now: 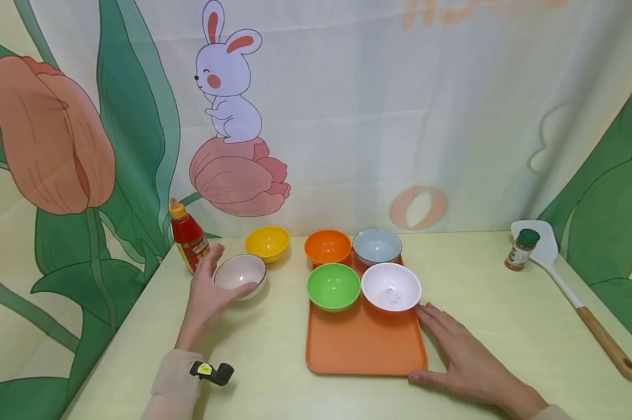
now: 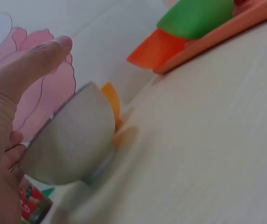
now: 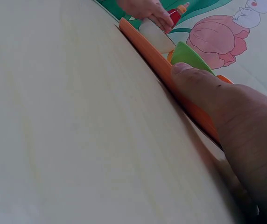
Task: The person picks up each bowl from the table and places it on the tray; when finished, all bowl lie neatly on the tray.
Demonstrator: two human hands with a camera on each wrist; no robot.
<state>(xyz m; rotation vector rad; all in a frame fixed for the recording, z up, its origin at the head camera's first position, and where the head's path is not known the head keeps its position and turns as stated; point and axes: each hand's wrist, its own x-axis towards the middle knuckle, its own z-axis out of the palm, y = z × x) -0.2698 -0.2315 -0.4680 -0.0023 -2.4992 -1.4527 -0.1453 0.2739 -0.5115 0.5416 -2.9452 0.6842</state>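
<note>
In the head view my left hand (image 1: 211,297) is spread around a cream bowl (image 1: 241,274) with a dark rim, which stands on the table. The left wrist view shows the thumb held out apart from the cream bowl (image 2: 73,140), with fingertips partly hidden behind its far side. My right hand (image 1: 465,361) rests at the right edge of an orange tray (image 1: 365,350), thumb near the front corner and fingers extended along the side. On the tray's back half stand a green bowl (image 1: 334,287), a white bowl (image 1: 392,287), an orange bowl (image 1: 327,247) and a blue-grey bowl (image 1: 377,246).
A yellow bowl (image 1: 267,243) stands behind the cream one. A red sauce bottle (image 1: 189,236) is at the back left, just beyond my left fingers. At the right lie a white spatula (image 1: 562,286) with a wooden handle and a green-capped spice jar (image 1: 522,249). A printed curtain (image 1: 337,116) hangs behind.
</note>
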